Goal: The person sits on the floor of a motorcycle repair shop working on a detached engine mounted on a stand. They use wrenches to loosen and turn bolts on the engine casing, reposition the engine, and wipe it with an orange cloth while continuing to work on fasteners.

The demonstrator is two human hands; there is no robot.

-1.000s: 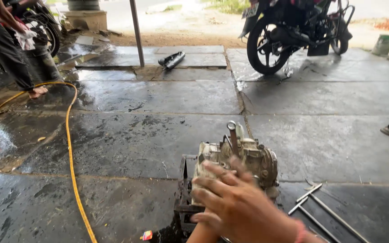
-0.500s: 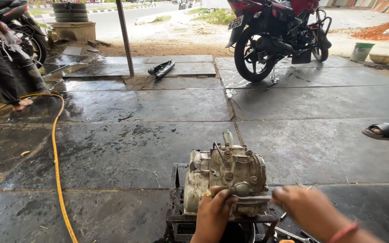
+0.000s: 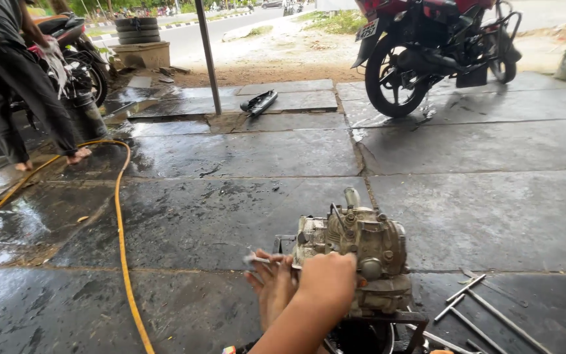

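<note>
Working at the grimy grey metal motorcycle engine block (image 3: 360,259) on its dark stand over the wet stone floor (image 3: 244,216), both hands (image 3: 325,280) grasp a thin metal tool (image 3: 266,261); the left hand (image 3: 271,288) should steady while the right turns squarely, I judge.

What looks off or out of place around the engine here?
The engine sits out of any bike on a low stand. Loose metal rods lie scattered on the wet stone floor beside it, and a black part lies by the pole. Both hands hold a thin metal tool at the engine's side.
</note>
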